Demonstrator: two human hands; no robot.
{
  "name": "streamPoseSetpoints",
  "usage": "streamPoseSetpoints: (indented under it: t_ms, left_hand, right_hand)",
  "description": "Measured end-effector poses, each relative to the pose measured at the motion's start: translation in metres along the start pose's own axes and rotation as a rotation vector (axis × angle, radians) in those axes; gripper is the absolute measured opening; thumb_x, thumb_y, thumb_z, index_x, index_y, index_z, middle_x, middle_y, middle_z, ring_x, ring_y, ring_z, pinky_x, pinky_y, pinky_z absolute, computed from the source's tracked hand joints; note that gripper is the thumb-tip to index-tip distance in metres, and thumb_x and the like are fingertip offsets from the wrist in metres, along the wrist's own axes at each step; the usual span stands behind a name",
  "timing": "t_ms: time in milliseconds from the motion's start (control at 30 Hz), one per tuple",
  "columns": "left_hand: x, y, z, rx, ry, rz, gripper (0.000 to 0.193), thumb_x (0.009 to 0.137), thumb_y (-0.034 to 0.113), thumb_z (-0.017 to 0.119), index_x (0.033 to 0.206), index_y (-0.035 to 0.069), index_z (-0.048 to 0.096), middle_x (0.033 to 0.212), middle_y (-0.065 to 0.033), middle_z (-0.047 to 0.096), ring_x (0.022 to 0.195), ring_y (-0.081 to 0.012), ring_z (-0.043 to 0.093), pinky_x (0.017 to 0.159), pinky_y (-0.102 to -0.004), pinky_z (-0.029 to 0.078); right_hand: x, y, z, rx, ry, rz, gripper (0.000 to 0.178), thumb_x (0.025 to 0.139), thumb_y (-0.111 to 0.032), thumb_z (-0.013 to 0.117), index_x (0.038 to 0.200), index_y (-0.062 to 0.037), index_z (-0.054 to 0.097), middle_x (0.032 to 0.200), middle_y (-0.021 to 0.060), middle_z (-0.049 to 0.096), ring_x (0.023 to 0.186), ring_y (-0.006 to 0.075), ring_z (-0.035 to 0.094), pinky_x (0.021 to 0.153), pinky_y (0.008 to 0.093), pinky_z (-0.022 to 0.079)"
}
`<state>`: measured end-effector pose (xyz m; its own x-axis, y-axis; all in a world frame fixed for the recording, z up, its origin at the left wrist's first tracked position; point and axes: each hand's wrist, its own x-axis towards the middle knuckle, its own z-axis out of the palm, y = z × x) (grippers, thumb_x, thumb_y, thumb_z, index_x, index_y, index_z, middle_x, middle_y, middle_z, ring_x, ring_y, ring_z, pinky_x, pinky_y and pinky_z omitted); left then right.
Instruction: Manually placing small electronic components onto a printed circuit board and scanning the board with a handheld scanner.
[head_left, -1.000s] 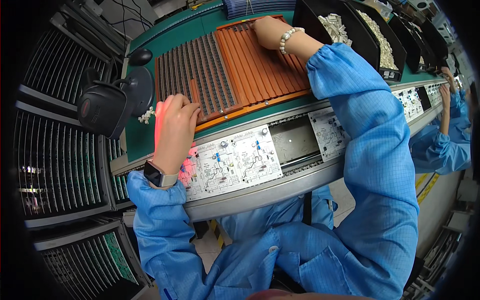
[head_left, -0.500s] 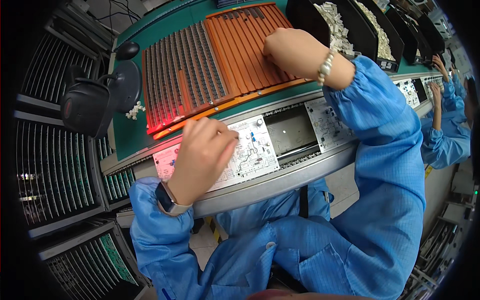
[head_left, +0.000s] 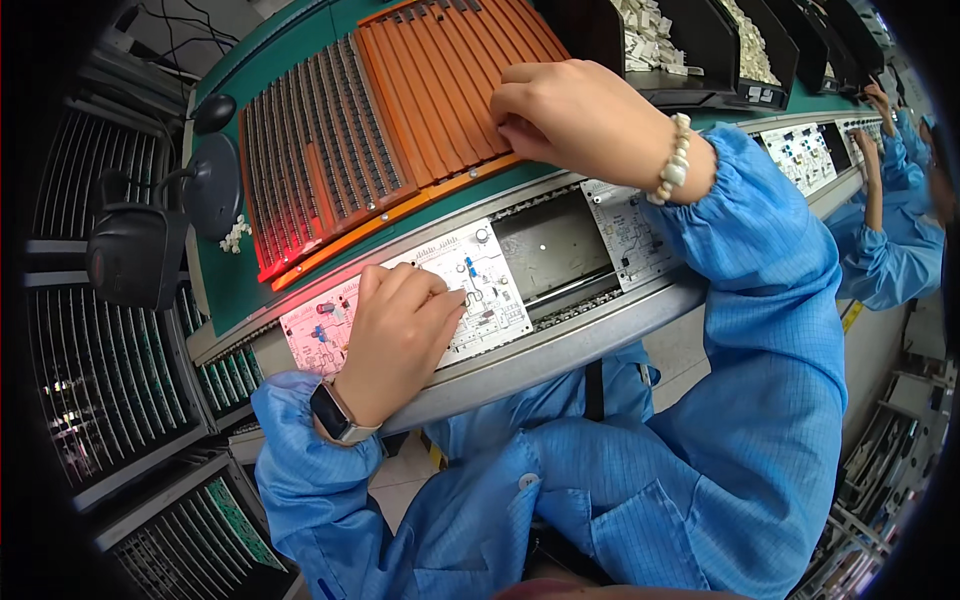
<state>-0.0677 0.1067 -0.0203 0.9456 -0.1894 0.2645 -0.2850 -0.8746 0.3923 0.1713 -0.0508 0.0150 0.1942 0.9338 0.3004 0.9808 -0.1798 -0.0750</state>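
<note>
My left hand [head_left: 398,335] is over a white circuit board [head_left: 495,268] on the conveyor rail, its fingers bent and closed low over the board. Whatever its fingertips hold, if anything, is too small or hidden to make out. My right hand [head_left: 580,112] hangs at the near edge of an orange slotted tray [head_left: 450,85], fingers curled together in a pinch. The back of the hand hides what lies between them. Beside that tray, another one filled with rows of small dark parts [head_left: 320,140] has a red glow on its near left corner.
A black scanner on a stand [head_left: 140,245] stands at the left, close to small white pieces [head_left: 236,234]. Black bins [head_left: 700,88] with white parts sit at the back right. Another board [head_left: 625,235] lies under my right forearm. A co-worker's hands [head_left: 868,150] are at the far right.
My right hand has come from over the orange tray's slots to its near edge. The left hand has shifted slightly toward me over the board. The whole view has moved a little.
</note>
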Motion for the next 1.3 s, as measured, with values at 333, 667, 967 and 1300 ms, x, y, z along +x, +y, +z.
streamPoseSetpoints:
  t_ms: [333, 667, 967, 1300]
  left_hand:
    - [0.027, 0.001, 0.021, -0.097, 0.079, -0.070, 0.016, 0.075, 0.008, 0.081, 0.090, 0.006, 0.076, 0.078, -0.0030, 0.058, 0.076, -0.0215, 0.053, 0.073, -0.0354, 0.037]
    - [0.035, 0.005, 0.020, -0.085, 0.028, -0.084, 0.017, 0.074, 0.007, 0.081, 0.089, 0.006, 0.076, 0.077, -0.0024, 0.056, 0.076, -0.0207, 0.052, 0.074, -0.0347, 0.035]
    - [0.040, 0.016, 0.017, 0.019, -0.011, -0.066, 0.013, 0.076, 0.007, 0.077, 0.087, 0.005, 0.071, 0.081, -0.0028, 0.056, 0.081, -0.0215, 0.053, 0.077, -0.0379, 0.035]
    - [0.049, 0.023, 0.011, 0.124, -0.124, -0.028, 0.006, 0.077, 0.007, 0.070, 0.082, 0.004, 0.069, 0.080, -0.0047, 0.057, 0.082, -0.0223, 0.055, 0.080, -0.0385, 0.037]
  right_hand:
    - [-0.036, -0.031, 0.007, 0.334, 0.107, -0.043, 0.015, 0.082, -0.010, 0.071, 0.095, -0.0037, 0.066, 0.088, 0.0094, 0.065, 0.075, 0.0296, 0.066, 0.065, 0.0381, 0.053]
    - [-0.046, -0.026, 0.020, 0.434, 0.132, -0.021, 0.014, 0.082, -0.009, 0.070, 0.095, -0.0041, 0.065, 0.088, 0.0091, 0.065, 0.076, 0.0297, 0.066, 0.067, 0.0375, 0.054]
    - [-0.047, -0.028, 0.024, 0.442, 0.151, -0.053, 0.014, 0.082, -0.010, 0.070, 0.093, -0.0041, 0.064, 0.085, 0.0093, 0.063, 0.073, 0.0301, 0.066, 0.063, 0.0382, 0.054]
    - [-0.049, -0.027, 0.028, 0.485, 0.110, -0.047, 0.015, 0.081, -0.008, 0.071, 0.094, -0.0032, 0.065, 0.086, 0.0098, 0.065, 0.075, 0.0295, 0.067, 0.065, 0.0374, 0.054]
